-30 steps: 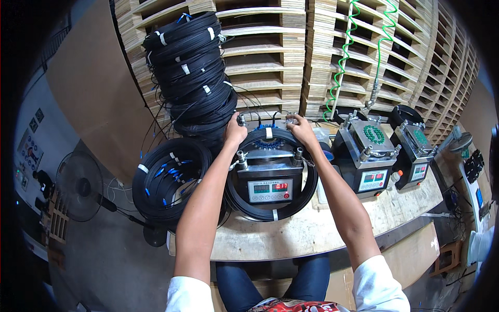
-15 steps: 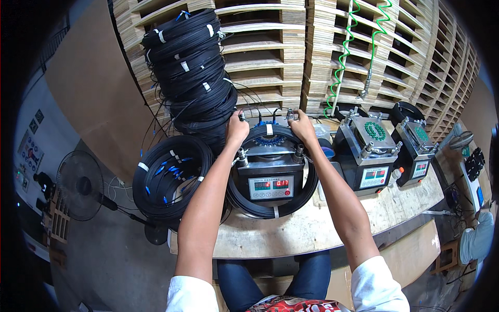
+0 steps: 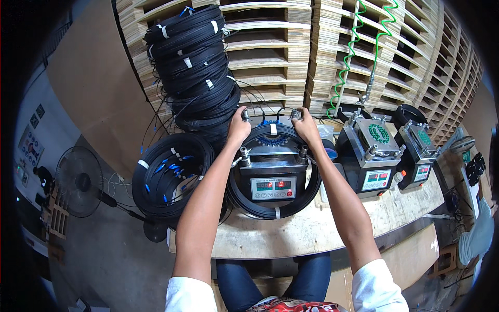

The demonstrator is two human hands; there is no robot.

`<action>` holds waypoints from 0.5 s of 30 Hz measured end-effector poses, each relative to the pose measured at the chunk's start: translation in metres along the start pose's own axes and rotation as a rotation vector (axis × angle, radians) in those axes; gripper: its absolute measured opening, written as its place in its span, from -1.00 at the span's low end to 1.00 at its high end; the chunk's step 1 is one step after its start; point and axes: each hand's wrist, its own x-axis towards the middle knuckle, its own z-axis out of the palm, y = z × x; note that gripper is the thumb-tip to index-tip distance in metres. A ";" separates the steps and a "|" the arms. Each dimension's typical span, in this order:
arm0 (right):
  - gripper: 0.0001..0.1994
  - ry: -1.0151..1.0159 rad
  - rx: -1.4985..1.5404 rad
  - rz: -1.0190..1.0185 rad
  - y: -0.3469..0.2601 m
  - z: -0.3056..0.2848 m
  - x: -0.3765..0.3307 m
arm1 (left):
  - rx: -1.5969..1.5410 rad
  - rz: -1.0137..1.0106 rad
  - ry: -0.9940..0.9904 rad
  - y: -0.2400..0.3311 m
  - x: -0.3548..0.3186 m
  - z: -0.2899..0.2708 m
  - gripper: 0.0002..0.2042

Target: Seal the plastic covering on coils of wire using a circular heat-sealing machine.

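Observation:
A black polishing machine (image 3: 275,174) with a metal top and a lit display panel stands in front of me. My left hand (image 3: 239,130) closes round the metal knob (image 3: 245,115) at its far left corner. At the far right corner, my right hand (image 3: 306,130) grips the matching knob (image 3: 295,113). Two near knobs stand untouched, among them the near right one (image 3: 302,154). Blue connectors (image 3: 272,140) ring the round fixture on top. A black cable coil (image 3: 278,212) loops around the machine, bound with white ties.
Left of the machine lies a cable coil (image 3: 141,179) with blue connectors, before a tall stack of coils (image 3: 195,78). Two similar machines with green rings, one nearer (image 3: 366,156), stand right on the wooden table (image 3: 291,239). Behind rise wooden pallets (image 3: 260,62). A fan (image 3: 80,182) stands left.
The lit digits on the machine's display have changed. Both hands stay on the far knobs, and the whole view has shifted slightly.

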 end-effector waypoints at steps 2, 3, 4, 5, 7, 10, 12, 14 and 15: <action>-0.45 -0.021 -0.020 0.042 -0.008 -0.003 -0.004 | 0.034 -0.045 0.008 0.002 -0.002 -0.002 -0.40; -0.46 -0.044 -0.034 0.047 -0.012 -0.003 -0.005 | 0.041 -0.062 0.017 0.003 -0.003 -0.004 -0.41; -0.47 -0.062 -0.050 0.051 -0.010 -0.005 -0.004 | 0.045 -0.077 0.024 0.003 -0.002 -0.003 -0.42; -0.47 -0.061 -0.050 0.053 -0.008 -0.005 -0.002 | 0.045 -0.076 0.022 0.004 -0.001 -0.003 -0.42; -0.43 -0.090 0.011 0.005 -0.006 -0.005 0.000 | 0.059 -0.105 -0.015 0.002 0.001 -0.003 -0.38; -0.40 -0.048 0.078 -0.053 -0.003 -0.003 -0.003 | 0.097 -0.168 -0.013 -0.001 0.002 -0.002 -0.28; -0.37 -0.059 0.094 -0.065 0.000 -0.005 0.000 | 0.096 -0.174 -0.040 -0.001 0.004 -0.002 -0.22; -0.35 -0.050 0.125 -0.075 -0.002 -0.004 -0.002 | 0.098 -0.181 -0.067 -0.001 0.004 -0.005 -0.16; -0.35 -0.052 0.127 -0.073 -0.003 -0.003 -0.004 | 0.063 -0.178 -0.090 -0.001 0.003 -0.008 -0.15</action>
